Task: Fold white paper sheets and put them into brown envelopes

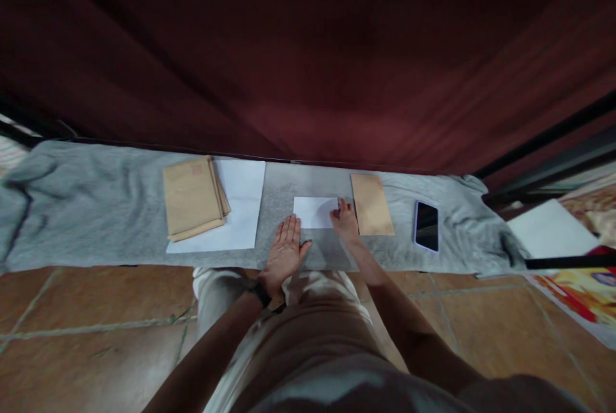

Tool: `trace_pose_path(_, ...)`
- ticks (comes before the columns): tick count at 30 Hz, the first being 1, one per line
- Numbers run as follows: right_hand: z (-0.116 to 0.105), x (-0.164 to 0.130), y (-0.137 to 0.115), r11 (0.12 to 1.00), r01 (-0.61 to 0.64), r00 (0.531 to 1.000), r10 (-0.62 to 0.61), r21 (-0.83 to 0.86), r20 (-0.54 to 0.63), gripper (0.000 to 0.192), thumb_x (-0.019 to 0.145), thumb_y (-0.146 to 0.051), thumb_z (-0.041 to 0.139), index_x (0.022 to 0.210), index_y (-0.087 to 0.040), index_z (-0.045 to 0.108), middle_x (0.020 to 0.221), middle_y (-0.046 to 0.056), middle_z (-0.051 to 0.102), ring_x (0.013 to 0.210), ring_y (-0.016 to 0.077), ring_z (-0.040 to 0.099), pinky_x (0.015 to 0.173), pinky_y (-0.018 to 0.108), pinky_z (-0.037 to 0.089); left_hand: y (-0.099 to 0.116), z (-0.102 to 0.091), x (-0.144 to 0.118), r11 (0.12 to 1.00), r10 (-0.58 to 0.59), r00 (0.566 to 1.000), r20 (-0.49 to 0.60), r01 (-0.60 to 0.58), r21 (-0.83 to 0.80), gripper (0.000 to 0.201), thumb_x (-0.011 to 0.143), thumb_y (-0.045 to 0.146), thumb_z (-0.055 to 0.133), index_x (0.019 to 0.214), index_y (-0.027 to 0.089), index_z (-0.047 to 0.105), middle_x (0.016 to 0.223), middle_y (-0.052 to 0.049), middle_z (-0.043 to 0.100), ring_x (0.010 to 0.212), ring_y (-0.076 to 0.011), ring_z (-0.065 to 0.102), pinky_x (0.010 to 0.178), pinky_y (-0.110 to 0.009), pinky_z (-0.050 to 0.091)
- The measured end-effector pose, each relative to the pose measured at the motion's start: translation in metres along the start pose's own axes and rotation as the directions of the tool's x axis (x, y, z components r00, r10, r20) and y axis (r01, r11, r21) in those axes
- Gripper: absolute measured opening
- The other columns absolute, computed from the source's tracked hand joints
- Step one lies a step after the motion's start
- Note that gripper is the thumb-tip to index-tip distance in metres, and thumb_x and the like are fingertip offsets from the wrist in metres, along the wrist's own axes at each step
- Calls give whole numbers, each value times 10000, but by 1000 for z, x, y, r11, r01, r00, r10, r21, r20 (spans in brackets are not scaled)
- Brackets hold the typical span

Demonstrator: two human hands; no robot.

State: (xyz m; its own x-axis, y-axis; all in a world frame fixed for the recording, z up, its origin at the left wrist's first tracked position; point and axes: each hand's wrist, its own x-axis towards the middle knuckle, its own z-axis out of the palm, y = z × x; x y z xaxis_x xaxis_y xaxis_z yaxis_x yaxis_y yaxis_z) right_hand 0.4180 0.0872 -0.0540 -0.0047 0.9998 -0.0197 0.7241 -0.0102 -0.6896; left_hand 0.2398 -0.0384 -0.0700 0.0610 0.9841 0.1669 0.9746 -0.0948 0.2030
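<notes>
A small white sheet of paper lies flat on the grey cloth in front of me. My left hand rests palm down with its fingers stretched out, the fingertips by the paper's lower left corner. On the paper's right edge, my right hand has its fingers curled and drawn together, apparently pinching that edge. The fingertips are too small to make out fully. Just right of this hand lies a single brown envelope, flat on the cloth.
To the left, several brown envelopes are stacked partly over larger white paper. A phone lies at the right. Grey cloth covers the narrow surface, and a dark red curtain hangs behind it.
</notes>
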Motion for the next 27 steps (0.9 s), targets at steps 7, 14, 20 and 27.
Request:
trace_pose_path(7, -18, 4, -4, 967, -119, 990, 98, 226, 100, 242, 829, -293, 556, 935, -173, 736, 637, -3, 632, 620, 194, 627, 564, 276, 511, 1, -4, 0, 1000, -13, 999, -35, 13, 1, 691, 1033, 467, 370, 1586, 56, 313, 1623, -218, 383, 1538, -315, 317, 1252, -511, 297)
trace_pose_path(14, -40, -25, -46, 900, 59, 986, -119, 432, 114, 300, 915, -432, 549, 999, -202, 721, 697, -11, 655, 575, 135, 566, 518, 223, 478, 44, -47, 33, 994, -63, 990, -129, 50, -98, 645, 1014, 313, 425, 1608, 111, 277, 1642, -181, 370, 1510, -304, 379, 1231, -480, 341)
trace_pose_path(20, -47, -30, -63, 800, 166, 974, -226, 577, 33, 467, 997, -523, 441, 1269, -211, 659, 1115, 84, 730, 981, 202, 682, 842, 309, 571, 52, -72, 67, 581, -414, 909, -42, 229, -781, 431, 1049, 387, 399, 1245, 117, 672, 1169, -153, 757, 1113, -276, 708, 966, -398, 566)
trace_pose_path(27, -24, -35, -24, 566, -358, 925, 104, 743, 366, 532, 780, -601, 679, 1127, -199, 698, 1083, 81, 755, 931, 237, 715, 731, 344, 608, 53, -57, 67, -467, -568, 733, 375, 89, -880, 323, 800, 386, 798, 1038, 197, 690, 1045, -56, 775, 944, -167, 733, 824, -264, 581)
